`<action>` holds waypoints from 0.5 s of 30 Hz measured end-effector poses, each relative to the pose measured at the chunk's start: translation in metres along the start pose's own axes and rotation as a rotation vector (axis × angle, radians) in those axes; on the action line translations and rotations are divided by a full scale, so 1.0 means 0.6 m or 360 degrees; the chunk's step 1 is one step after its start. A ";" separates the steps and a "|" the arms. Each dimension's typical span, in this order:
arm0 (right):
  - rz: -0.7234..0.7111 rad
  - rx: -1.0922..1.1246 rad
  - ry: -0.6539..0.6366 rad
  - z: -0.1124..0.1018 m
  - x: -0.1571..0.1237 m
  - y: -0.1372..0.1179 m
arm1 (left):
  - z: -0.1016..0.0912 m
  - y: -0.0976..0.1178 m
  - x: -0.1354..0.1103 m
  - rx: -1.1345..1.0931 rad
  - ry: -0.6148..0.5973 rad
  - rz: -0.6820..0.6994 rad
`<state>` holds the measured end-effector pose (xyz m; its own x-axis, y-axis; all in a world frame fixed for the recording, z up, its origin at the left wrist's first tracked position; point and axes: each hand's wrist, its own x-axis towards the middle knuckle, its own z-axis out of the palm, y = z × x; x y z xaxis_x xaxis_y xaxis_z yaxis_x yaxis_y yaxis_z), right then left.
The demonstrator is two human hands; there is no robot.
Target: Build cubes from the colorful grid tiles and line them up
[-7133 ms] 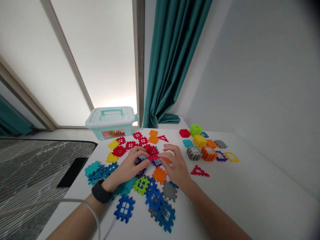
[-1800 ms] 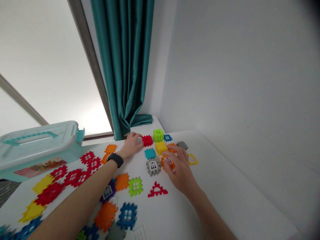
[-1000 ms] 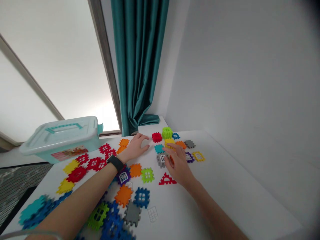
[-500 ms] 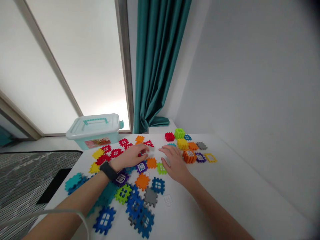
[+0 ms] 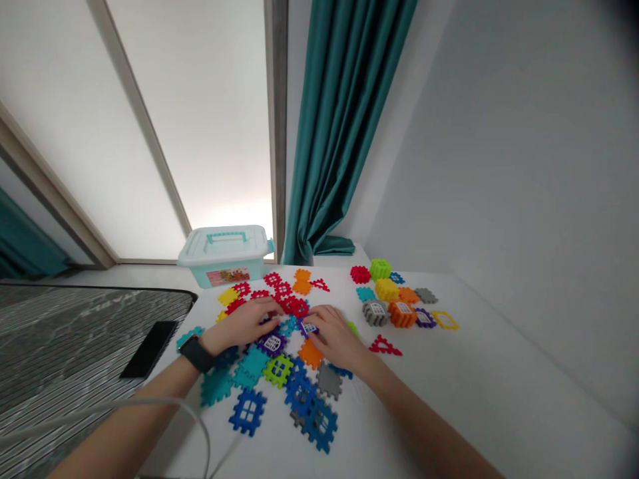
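Note:
On the white table (image 5: 417, 406) lie many flat plastic building tiles with toothed edges. My left hand (image 5: 252, 320), with a dark watch (image 5: 196, 354) on the wrist, hovers low over the heap, fingers curved and apart from the thumb. Just below its thumb is a purple tile with a white window (image 5: 273, 343). My right hand (image 5: 338, 337) has fingers and thumb on either side of another purple window tile (image 5: 309, 328), partly covering it. Red tiles (image 5: 298, 307) lie beyond the fingertips, and an orange tile (image 5: 311, 354) sits below the right thumb.
Sorted stacks stand at the right: grey (image 5: 375, 313), orange (image 5: 402, 315), yellow (image 5: 387, 289), green (image 5: 380, 269) and red (image 5: 360, 274). A lidded box (image 5: 227, 256) sits at the back left. A white cable (image 5: 192, 407) crosses in front; a phone-like black slab (image 5: 148, 349) lies left.
My view has turned left. My right hand has come down onto the purple window tile; my left hand has drawn back a little. The grey stack and a red triangle now show on the right.

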<state>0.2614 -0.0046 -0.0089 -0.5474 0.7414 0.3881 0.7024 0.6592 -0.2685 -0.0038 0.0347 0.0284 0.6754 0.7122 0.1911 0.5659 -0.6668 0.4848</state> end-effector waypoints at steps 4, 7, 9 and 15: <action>-0.0022 0.0013 -0.0013 0.015 0.025 -0.026 | 0.003 -0.002 -0.007 -0.0120 0.0183 -0.0068; -0.0024 0.0011 -0.0131 0.022 0.043 -0.034 | 0.018 0.000 -0.003 -0.0155 0.0311 -0.0089; -0.0013 -0.0015 -0.0212 0.026 0.051 -0.033 | 0.029 0.000 -0.001 -0.0154 0.0377 -0.0096; -0.0006 -0.0082 -0.0225 0.032 0.056 -0.023 | 0.044 -0.003 -0.019 -0.0041 0.0442 -0.0026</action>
<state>0.2244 0.0137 -0.0089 -0.6059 0.7518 0.2602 0.7207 0.6572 -0.2206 -0.0001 0.0222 0.0030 0.5086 0.7581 0.4082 0.5611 -0.6515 0.5107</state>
